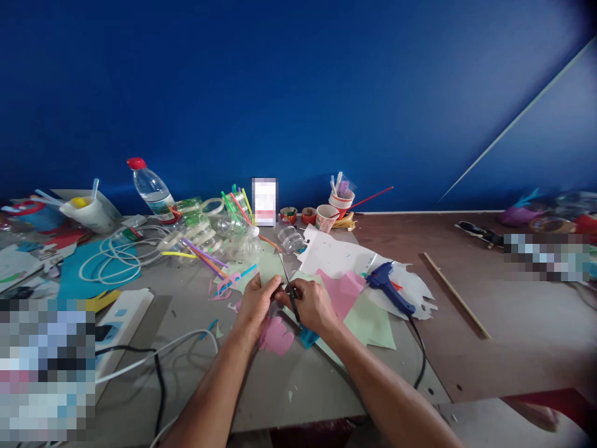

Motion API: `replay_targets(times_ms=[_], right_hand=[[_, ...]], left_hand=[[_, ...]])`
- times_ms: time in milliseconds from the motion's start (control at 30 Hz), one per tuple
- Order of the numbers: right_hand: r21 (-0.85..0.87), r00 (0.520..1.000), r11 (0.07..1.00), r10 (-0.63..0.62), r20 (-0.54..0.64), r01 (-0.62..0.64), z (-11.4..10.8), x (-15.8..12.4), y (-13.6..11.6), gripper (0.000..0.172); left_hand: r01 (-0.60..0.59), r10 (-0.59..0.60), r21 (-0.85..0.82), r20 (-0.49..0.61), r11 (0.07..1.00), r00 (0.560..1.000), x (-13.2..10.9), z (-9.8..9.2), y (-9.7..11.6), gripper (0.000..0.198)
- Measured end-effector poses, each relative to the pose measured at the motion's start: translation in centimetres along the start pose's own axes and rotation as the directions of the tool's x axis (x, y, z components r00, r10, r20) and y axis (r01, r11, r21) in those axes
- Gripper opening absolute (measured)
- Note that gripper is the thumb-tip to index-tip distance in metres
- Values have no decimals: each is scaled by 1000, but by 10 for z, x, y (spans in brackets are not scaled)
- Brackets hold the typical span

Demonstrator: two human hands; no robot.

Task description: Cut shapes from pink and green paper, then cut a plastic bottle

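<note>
Scissors point(293, 302) are in the right hand point(315, 303), above the paper scraps near the middle of the table, their blades pointing away from the person and their dark handle toward the person. That hand's fingers are curled around the handle. The left hand point(259, 301) is just beside it, thumb and fingers drawn narrowly together near the blades; whether they pinch anything is too small to tell. Below the hands lie a pink paper cut-out point(278, 336) and a blue scrap point(308, 337). To the right, a pink sheet point(344, 292) overlaps a pale green sheet point(377, 320), and a blue glue gun point(390, 287) rests on torn white paper point(329, 250). Farther right lies a wooden stick point(457, 295).
</note>
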State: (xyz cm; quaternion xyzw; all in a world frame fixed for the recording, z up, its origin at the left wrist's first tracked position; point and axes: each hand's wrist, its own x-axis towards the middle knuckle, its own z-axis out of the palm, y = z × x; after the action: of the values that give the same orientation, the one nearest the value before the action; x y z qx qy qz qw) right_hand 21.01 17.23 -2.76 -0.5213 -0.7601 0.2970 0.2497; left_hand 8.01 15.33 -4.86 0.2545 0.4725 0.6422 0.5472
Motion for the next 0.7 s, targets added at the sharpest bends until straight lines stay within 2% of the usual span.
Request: replay_targets(times_ms=[367,567,700], right_hand=[[30,1000,1000,-8,5,8,0,0,1,33],[35,1000,999,-1,6,1,0,1,1,34],[30,1000,999,9,16,-10,0,1,2,34]], left_hand=[[-11,11,-3,-5,1000,1000,1,0,0,22],[16,-23,-58,-111,998,994,1,3,5,34],[-15,-10,-121,-204,993,979,3,4,9,37]])
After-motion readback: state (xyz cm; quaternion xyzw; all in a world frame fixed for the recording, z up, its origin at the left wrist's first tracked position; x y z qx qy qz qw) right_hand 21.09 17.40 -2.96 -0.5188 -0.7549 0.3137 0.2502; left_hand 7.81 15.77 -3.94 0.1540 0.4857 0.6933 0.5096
